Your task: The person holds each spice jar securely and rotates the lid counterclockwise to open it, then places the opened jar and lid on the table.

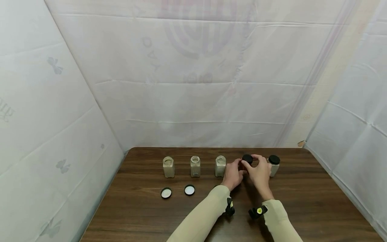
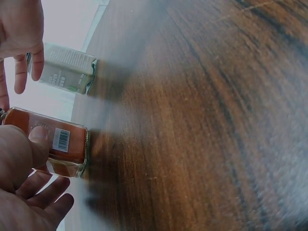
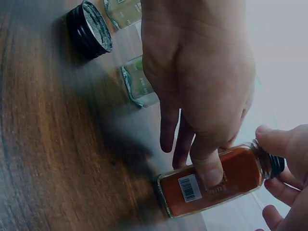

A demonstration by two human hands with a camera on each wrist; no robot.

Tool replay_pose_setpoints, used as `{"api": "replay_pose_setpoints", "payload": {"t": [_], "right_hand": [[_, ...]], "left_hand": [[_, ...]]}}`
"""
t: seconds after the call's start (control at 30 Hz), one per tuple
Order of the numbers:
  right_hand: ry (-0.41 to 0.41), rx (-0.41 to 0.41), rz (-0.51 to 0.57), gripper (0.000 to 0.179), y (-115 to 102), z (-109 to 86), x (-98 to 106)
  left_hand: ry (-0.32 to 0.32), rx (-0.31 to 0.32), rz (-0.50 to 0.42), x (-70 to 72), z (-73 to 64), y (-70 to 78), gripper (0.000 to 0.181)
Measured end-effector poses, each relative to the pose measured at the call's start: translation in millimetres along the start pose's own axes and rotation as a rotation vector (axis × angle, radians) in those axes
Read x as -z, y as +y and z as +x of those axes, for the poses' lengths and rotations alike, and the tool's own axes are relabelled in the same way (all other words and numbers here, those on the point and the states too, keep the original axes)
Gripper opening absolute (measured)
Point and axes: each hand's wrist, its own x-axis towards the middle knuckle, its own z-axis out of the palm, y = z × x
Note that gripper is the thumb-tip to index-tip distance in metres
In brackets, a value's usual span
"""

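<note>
A square glass spice jar of orange-red powder (image 3: 236, 168) with a barcode label is between my two hands. My left hand (image 1: 233, 175) grips the jar's body, its thumb across the label side. At the jar's top, my right hand (image 1: 260, 173) pinches the black lid (image 1: 247, 158) between thumb and fingers. The lid sits on the jar's neck; whether it is tight or loose I cannot tell. In the left wrist view, a second jar with pale contents (image 2: 67, 70) stands just beyond the right hand.
Left of my hands stand three lidless jars of pale powder, the nearest beside my left hand (image 1: 220, 167). Two black lids (image 1: 166, 193) (image 1: 189, 190) lie upturned before them; another lid (image 3: 89, 31) shows in the right wrist view. A black-capped jar (image 1: 274, 161) stands at right.
</note>
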Motion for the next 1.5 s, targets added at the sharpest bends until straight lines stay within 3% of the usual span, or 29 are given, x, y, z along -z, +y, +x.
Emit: {"api": "replay_pose_setpoints", "payload": {"t": [0.27,0.43,0.7,0.87,1.1,1.5], "right_hand": [[-0.167,0.034,-0.055,0.044,-4,4.1,8],[-0.214,0.024,-0.059,0.044,-4,5.4,11],[-0.192,0.009,-0.019,0.049,2,2.5,10],[-0.103,0.001,0.002,0.056,4,-0.4,3],[0.008,-0.022,0.030,0.050,4,-0.6,-8],[-0.134,0.035,-0.002,0.047,1,1.6,-1]], "left_hand": [[0.008,-0.017,0.026,3.1,1.8,1.3,0.028],[0.002,-0.014,0.033,3.9,2.2,1.4,0.031],[0.001,-0.014,0.035,1.4,2.2,-0.5,0.032],[0.009,-0.025,0.013,-0.6,2.5,-1.4,0.038],[0.017,-0.040,0.029,-1.4,2.0,-2.1,0.040],[0.030,-0.052,0.018,-0.2,1.9,-1.3,0.020]]}}
